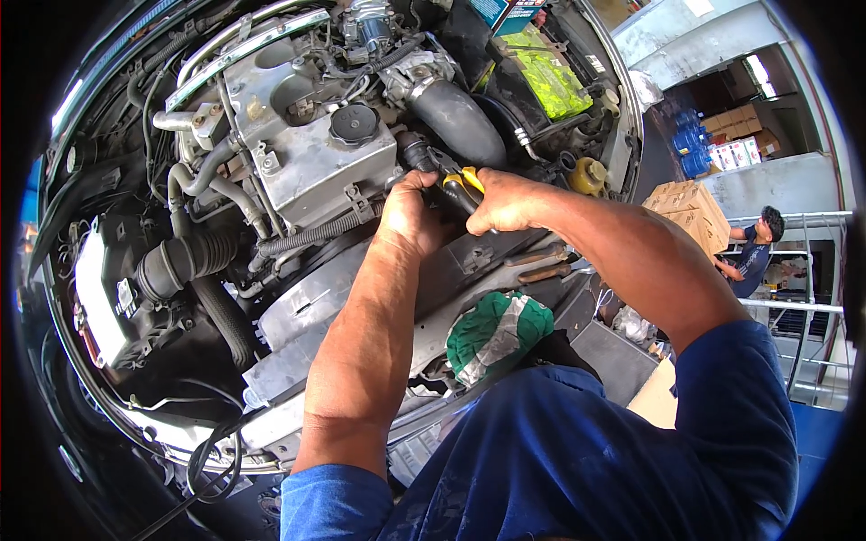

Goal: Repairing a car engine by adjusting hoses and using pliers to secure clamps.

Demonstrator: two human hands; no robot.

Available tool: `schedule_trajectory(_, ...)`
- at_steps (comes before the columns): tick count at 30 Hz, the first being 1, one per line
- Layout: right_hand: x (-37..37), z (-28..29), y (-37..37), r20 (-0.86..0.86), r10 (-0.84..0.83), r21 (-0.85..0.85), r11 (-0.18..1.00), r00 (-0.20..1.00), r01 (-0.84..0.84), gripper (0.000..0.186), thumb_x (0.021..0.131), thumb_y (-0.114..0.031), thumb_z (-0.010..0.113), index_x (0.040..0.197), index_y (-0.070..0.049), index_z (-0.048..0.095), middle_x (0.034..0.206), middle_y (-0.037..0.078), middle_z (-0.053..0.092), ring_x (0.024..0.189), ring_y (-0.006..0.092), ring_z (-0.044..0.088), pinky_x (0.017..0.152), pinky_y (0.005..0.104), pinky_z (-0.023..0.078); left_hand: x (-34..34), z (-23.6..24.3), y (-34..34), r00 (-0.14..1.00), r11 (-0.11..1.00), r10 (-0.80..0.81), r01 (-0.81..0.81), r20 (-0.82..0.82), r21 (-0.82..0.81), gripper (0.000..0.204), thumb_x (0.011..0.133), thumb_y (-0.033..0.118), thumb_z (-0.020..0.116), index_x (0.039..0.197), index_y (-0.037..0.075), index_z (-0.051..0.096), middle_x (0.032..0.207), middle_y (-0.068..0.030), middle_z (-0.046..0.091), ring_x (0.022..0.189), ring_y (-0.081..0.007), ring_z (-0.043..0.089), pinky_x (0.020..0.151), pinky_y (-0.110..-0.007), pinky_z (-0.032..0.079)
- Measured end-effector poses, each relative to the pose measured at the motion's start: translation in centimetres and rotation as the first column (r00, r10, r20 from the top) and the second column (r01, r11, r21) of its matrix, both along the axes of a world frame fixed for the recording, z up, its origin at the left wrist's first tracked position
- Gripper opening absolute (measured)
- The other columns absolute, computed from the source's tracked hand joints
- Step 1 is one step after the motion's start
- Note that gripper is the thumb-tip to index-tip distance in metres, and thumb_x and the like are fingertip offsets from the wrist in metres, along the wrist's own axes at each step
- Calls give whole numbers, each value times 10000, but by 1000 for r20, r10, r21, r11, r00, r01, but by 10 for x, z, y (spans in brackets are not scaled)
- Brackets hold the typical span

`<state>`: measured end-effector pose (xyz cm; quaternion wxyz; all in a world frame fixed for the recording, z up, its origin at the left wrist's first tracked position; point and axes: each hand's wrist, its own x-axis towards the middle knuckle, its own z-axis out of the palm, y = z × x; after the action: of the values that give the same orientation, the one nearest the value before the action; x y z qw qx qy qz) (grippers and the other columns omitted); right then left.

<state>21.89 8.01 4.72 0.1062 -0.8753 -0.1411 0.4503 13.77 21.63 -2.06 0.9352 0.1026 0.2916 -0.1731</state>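
Observation:
My right hand [507,202] is closed round the yellow-and-black handles of a pair of pliers [462,191]. The pliers' metal jaws reach toward a short black hose [415,151] beside the front corner of the grey engine cover [311,171]. Whether the jaws grip a clamp there cannot be made out. From below, my left hand [410,215] pinches the lower part of that hose, its thumb near the jaws and its other fingers partly hidden. A round black oil cap [353,124] sits on the cover, just left of the hose.
Hand tools [544,272] and a green-and-white cloth [499,335] lie along the bay's front edge. A wide black intake pipe [458,122] curves behind my hands. Bright yellow-green material [544,72] covers the battery area. At right, a person [756,252] stands by cardboard boxes [687,212] and railings.

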Motion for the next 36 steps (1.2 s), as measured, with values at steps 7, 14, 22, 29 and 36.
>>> schedule_trajectory(7, -10, 1, 8, 140, 68, -53, 997, 988, -61, 813, 609, -201, 763, 1274, 136, 440, 966, 215, 664, 853, 266, 656, 746, 348, 526, 7, -22, 1, 999, 998, 44, -44, 10, -44, 465, 777, 257, 565, 1186, 37, 532, 1198, -164, 580, 1130, -357, 535, 1064, -529, 363)
schedule_trajectory(14, -12, 7, 14, 55, 7, -61, 998, 998, -4, 871, 622, -239, 751, 1326, 138, 403, 1062, 270, 646, 992, 320, 650, 849, 370, 513, 8, -15, -4, 991, 988, 126, -122, 42, -99, 429, 778, 238, 549, 1147, 20, 539, 1155, -175, 592, 1099, -349, 542, 1067, -501, 367)
schedule_trajectory(22, -14, -6, 10, 244, 105, -92, 992, 964, -85, 898, 627, -210, 751, 1357, 146, 367, 1034, 256, 657, 909, 310, 666, 792, 346, 536, 11, -14, -9, 987, 983, 159, -154, 33, -104, 458, 783, 237, 536, 1171, -7, 528, 1175, -198, 585, 1126, -379, 535, 1083, -493, 359)
schedule_trajectory(29, -6, 8, 10, -129, -101, -1, 995, 986, 102, 885, 628, -197, 747, 1357, 130, 365, 1057, 264, 653, 939, 318, 666, 815, 352, 535, 12, -15, -9, 987, 975, 159, -151, 36, -164, 464, 770, 236, 545, 1160, -14, 529, 1171, -196, 579, 1131, -387, 525, 1085, -499, 354)
schedule_trajectory(36, -19, 0, 11, 214, 24, 6, 1000, 977, -26, 704, 641, -244, 735, 1228, 74, 512, 976, 214, 686, 852, 286, 681, 737, 354, 542, 15, -31, -6, 994, 983, 109, -104, 25, -149, 453, 752, 235, 553, 1140, 1, 543, 1149, -184, 584, 1096, -377, 538, 1065, -497, 371)
